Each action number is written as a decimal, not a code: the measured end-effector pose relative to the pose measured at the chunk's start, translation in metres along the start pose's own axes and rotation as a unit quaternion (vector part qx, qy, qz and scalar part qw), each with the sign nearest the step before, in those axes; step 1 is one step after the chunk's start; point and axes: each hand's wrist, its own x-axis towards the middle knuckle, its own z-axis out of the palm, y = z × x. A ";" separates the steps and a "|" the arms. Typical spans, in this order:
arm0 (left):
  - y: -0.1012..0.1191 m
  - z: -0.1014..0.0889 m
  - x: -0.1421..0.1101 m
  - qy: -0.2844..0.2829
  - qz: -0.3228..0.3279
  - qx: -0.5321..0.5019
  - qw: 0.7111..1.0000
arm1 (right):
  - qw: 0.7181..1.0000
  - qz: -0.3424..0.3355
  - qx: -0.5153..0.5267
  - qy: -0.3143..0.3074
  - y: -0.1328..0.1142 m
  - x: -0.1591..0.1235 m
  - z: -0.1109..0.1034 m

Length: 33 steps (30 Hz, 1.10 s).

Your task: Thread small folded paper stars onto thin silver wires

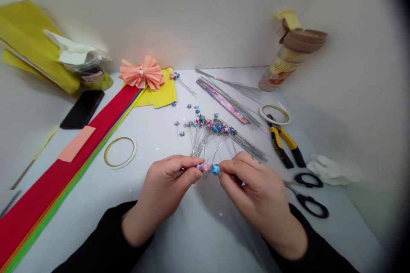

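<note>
Working across the table from the left: at the far left corner there's a folded pile of yellow crepe paper with a clear plastic bag slumped against it, and a black phone lies nearer the middle. A long stack of coloured paper runs from near left toward the far side, red on top with green and orange edges, and a matte salmon strip sits on it. Just right of that is a thin roll of tape. Far back, a ruffled peach paper bow sits on a yellow paper sheet.

Middle of the shot is the actual work: the left hand and right hand are each in a narrow pinch, fingertips closed around tiny pink and blue paper stars on thin wires, held just above the table. Behind them fans a bunch of finished star wires, plus loose bare wires and a glossy patterned paper strip.

Over right: yellow-and-black pliers, a second tape roll, black-handled scissors, crumpled white tissue, and a cluttered bottle at the far corner.
</note>
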 end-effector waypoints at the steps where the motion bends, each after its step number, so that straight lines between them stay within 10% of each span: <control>1: 0.000 0.000 0.000 -0.001 0.000 0.000 1.000 | 1.000 0.001 -0.002 -0.001 0.000 0.000 0.000; 33: 0.001 0.000 0.000 -0.009 0.008 0.016 1.000 | 1.000 -0.001 -0.001 -0.012 0.000 -0.001 0.005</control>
